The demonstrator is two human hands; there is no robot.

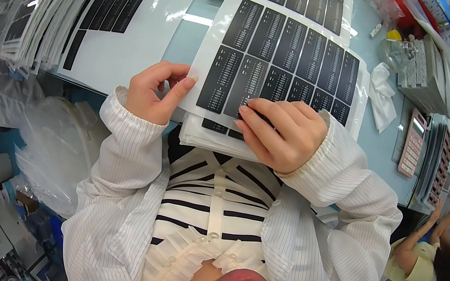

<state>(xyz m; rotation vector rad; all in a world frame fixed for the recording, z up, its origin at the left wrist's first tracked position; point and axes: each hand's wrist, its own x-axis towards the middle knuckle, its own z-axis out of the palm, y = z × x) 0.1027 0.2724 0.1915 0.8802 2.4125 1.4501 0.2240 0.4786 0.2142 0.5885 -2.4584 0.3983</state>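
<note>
In front of me a white sheet of black labels lies on top of a stack of similar sheets at the table's near edge. My left hand is curled at the sheet's left edge, thumb and forefinger pinched on it. My right hand lies over the lower middle of the sheet, hiding some labels. Its thumb and fingertips close on the lower end of one black label in the second column, which looks slightly lighter than its neighbours. Whether that label is lifted, I cannot tell.
Left of me lies a sheet with a few black labels, beside a tall pile of bagged sheets. A crumpled tissue, a pink calculator and a clear jar are on the right. Another person sits at far right.
</note>
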